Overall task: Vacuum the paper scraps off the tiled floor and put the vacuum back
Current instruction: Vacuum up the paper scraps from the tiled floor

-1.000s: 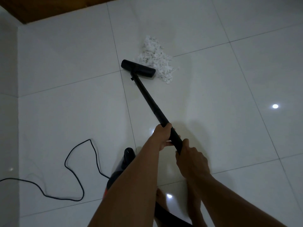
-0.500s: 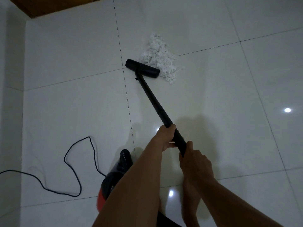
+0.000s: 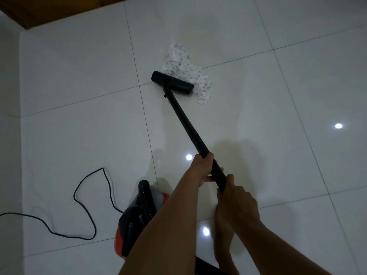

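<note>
A pile of white paper scraps (image 3: 183, 65) lies on the glossy white tiled floor (image 3: 278, 96). The black floor head (image 3: 172, 82) of the vacuum rests against the near edge of the pile and covers part of it. A black wand (image 3: 185, 124) runs from the head back to my hands. My left hand (image 3: 202, 167) grips the wand higher up. My right hand (image 3: 237, 199) holds its lower end, just behind the left. The red and black vacuum body (image 3: 137, 217) sits on the floor under my left forearm.
A black power cord (image 3: 85, 205) loops across the floor at the lower left. A white wall (image 3: 10, 116) runs along the left side, and a brown wooden strip (image 3: 39, 10) borders the floor at the top left. My bare foot (image 3: 224, 241) stands below my right hand.
The floor head has kept its place at the near edge of the scraps. The view has drifted a little, and more of the red vacuum body shows now.
</note>
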`<action>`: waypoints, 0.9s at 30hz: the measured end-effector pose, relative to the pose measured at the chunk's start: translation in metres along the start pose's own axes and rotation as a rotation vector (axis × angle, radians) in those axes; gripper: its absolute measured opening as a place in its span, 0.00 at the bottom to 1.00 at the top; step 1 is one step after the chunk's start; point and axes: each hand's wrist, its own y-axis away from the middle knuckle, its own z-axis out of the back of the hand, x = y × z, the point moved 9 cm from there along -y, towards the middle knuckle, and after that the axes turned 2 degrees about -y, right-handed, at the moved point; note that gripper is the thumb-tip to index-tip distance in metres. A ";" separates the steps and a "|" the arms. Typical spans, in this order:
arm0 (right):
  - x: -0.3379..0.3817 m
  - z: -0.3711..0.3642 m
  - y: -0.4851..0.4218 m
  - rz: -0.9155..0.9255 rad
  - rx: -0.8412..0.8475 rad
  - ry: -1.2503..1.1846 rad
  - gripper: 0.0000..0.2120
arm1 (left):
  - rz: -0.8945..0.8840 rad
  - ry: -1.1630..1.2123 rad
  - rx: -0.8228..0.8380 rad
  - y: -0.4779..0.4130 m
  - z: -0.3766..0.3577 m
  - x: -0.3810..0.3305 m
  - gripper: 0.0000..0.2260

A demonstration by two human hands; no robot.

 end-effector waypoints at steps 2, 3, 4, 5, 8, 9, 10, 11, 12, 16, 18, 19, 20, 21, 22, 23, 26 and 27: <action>-0.002 0.004 0.012 0.003 -0.012 -0.009 0.18 | 0.007 -0.011 -0.005 0.011 -0.001 0.004 0.12; -0.002 0.005 0.019 0.006 -0.016 -0.008 0.18 | 0.009 -0.017 -0.007 0.018 -0.001 0.006 0.13; -0.002 0.005 0.025 0.011 -0.015 0.001 0.19 | 0.008 -0.024 -0.010 0.025 0.000 0.008 0.13; -0.002 0.004 0.032 0.014 -0.012 0.005 0.19 | 0.006 -0.031 -0.012 0.030 0.000 0.011 0.14; -0.006 0.001 0.057 -0.004 -0.024 -0.043 0.17 | 0.015 -0.071 0.000 0.047 -0.002 0.022 0.14; -0.010 0.000 0.064 -0.017 -0.035 -0.059 0.17 | 0.017 -0.090 0.005 0.050 -0.005 0.026 0.14; -0.015 -0.001 0.070 -0.037 -0.049 -0.074 0.17 | 0.021 -0.114 0.010 0.053 -0.010 0.030 0.15; -0.021 -0.002 0.074 -0.063 -0.057 -0.087 0.17 | 0.023 -0.139 0.013 0.055 -0.016 0.036 0.15; -0.029 -0.006 0.078 -0.089 -0.054 -0.098 0.16 | 0.021 -0.157 0.018 0.056 -0.023 0.042 0.16; -0.062 -0.022 0.096 -0.171 -0.012 -0.161 0.16 | 0.011 -0.227 0.016 0.059 -0.054 0.071 0.18; -0.078 -0.028 0.107 -0.196 0.014 -0.182 0.16 | 0.015 -0.247 0.013 0.062 -0.065 0.088 0.19; -0.085 -0.030 0.112 -0.204 0.021 -0.201 0.16 | 0.025 -0.257 0.012 0.064 -0.070 0.097 0.19; -0.090 -0.032 0.117 -0.198 0.018 -0.212 0.15 | 0.029 -0.259 0.011 0.064 -0.072 0.104 0.19; -0.093 -0.033 0.119 -0.182 0.010 -0.207 0.14 | 0.026 -0.256 0.012 0.065 -0.074 0.109 0.20; -0.095 -0.034 0.120 -0.163 0.000 -0.198 0.13 | 0.022 -0.251 0.005 0.066 -0.075 0.111 0.20; -0.098 -0.035 0.120 -0.149 -0.007 -0.195 0.13 | 0.021 -0.244 -0.009 0.065 -0.074 0.112 0.20; -0.101 -0.041 0.118 -0.117 -0.016 -0.192 0.12 | 0.029 -0.230 -0.039 0.062 -0.070 0.117 0.20; -0.100 -0.043 0.118 -0.105 -0.017 -0.186 0.12 | 0.029 -0.224 -0.042 0.061 -0.068 0.119 0.20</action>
